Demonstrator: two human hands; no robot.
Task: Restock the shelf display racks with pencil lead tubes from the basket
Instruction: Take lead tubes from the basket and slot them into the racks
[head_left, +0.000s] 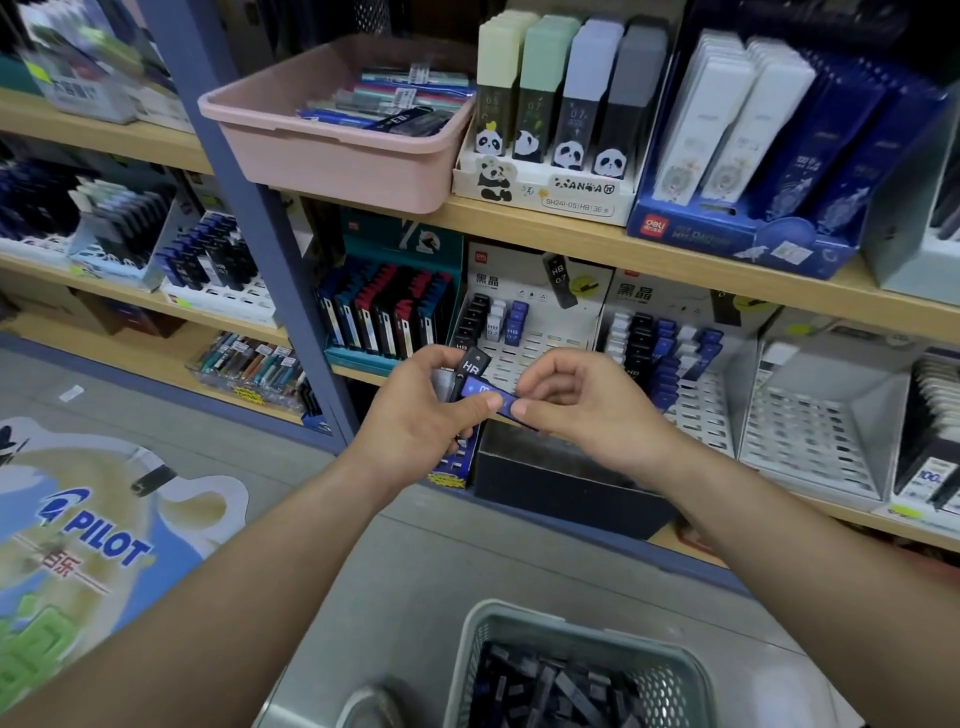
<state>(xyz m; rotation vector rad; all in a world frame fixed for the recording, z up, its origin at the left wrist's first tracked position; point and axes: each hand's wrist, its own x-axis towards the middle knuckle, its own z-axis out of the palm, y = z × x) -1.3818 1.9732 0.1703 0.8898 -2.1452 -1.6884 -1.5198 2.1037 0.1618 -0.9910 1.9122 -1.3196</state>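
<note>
Shelf board (519, 226): matt, pale wood-grain finish. Display rack (545, 353): white slotted plastic with a printed card back. Blue tube (475, 387) and black tube (471, 365): smooth, glossy plastic. Basket (665, 691): grey-green perforated plastic, dull sheen. Pink tub (337, 161): smooth matt plastic. Panda box (571, 192): printed cardboard.

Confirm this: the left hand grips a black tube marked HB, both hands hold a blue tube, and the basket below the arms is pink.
The head view shows the basket below the arms is grey-green, not pink; the pink tub sits on the shelf. The left hand does grip the black tube marked HB, and with the right hand holds the blue tube.
</note>
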